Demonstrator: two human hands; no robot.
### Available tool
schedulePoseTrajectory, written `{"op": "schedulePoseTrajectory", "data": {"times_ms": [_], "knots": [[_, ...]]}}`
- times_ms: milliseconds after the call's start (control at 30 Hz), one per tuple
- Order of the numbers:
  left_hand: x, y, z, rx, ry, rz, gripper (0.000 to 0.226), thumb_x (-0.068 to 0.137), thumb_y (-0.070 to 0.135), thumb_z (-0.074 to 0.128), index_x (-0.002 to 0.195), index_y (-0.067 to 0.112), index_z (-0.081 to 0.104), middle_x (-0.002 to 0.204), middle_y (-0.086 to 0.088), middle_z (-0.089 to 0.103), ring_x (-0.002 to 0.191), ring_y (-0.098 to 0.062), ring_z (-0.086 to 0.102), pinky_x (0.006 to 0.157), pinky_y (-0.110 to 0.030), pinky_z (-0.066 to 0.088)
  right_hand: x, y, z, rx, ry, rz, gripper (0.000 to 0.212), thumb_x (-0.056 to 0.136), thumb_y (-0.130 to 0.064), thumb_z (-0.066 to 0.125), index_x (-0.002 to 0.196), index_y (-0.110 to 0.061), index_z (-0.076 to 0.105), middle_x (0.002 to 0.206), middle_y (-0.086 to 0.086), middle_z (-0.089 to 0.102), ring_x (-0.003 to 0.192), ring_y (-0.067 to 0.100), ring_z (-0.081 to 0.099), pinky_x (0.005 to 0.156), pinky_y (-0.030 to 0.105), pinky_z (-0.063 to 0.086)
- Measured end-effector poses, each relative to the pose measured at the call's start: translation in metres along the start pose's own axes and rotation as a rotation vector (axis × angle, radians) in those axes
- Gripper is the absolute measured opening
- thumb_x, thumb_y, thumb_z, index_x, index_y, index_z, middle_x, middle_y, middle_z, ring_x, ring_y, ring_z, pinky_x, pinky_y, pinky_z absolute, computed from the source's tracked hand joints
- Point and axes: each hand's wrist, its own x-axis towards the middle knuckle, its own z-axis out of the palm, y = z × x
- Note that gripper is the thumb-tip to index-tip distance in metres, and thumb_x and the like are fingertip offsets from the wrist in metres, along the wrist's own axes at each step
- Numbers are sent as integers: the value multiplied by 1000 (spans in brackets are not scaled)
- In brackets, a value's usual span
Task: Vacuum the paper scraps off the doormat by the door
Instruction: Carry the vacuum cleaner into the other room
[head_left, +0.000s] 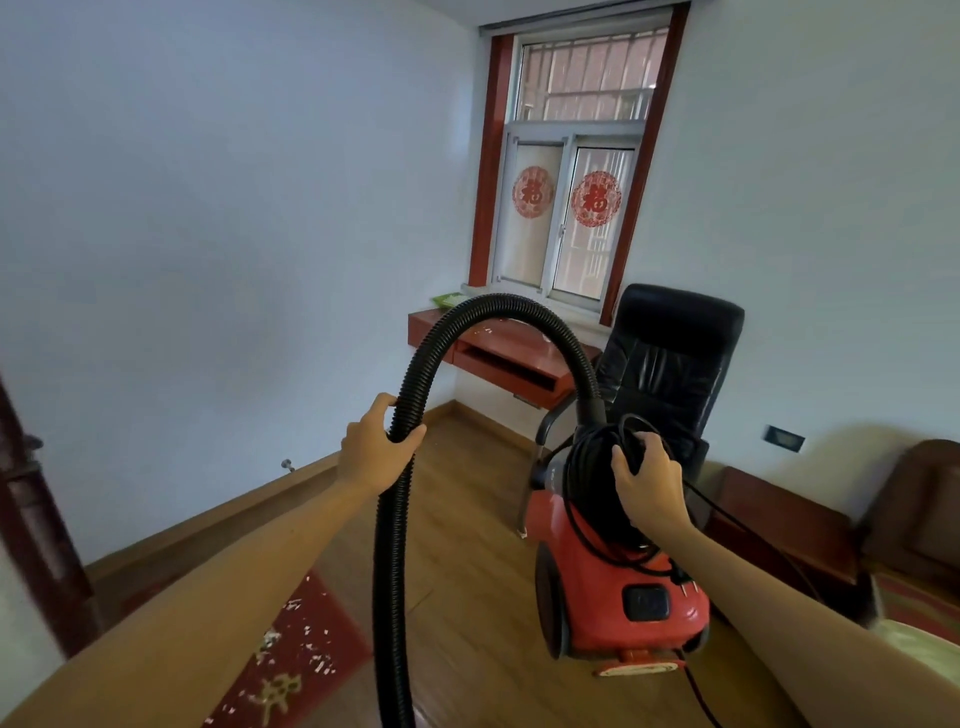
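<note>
A red canister vacuum (602, 587) hangs tilted above the wooden floor, a coil of black power cord wound on its top. My right hand (647, 480) grips that cord coil at the vacuum's top. My left hand (376, 447) grips the black ribbed hose (395, 545), which arches up from the vacuum and drops past the lower edge of the frame. The red doormat (291, 660) lies on the floor at lower left, partly behind my left forearm, strewn with small white paper scraps (314, 647).
A black leather chair (670, 364) stands right behind the vacuum, beside a red wall-mounted desk (498, 353) under the window. A dark wooden bench (779, 519) runs along the right wall. A dark door edge (36, 519) is at far left.
</note>
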Motion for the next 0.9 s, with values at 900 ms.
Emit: {"op": "schedulePoseTrajectory", "data": {"times_ms": [900], "knots": [[268,-203,262,-22,-9,-303,33,90,39,69,113,23,51,81,2,68,65,-17,67,51,-28,53,344,124,255,-105,-248,54,39,100,-30,52,133,-9,45,73,-1,58,58,16,57,52,35,49]]}}
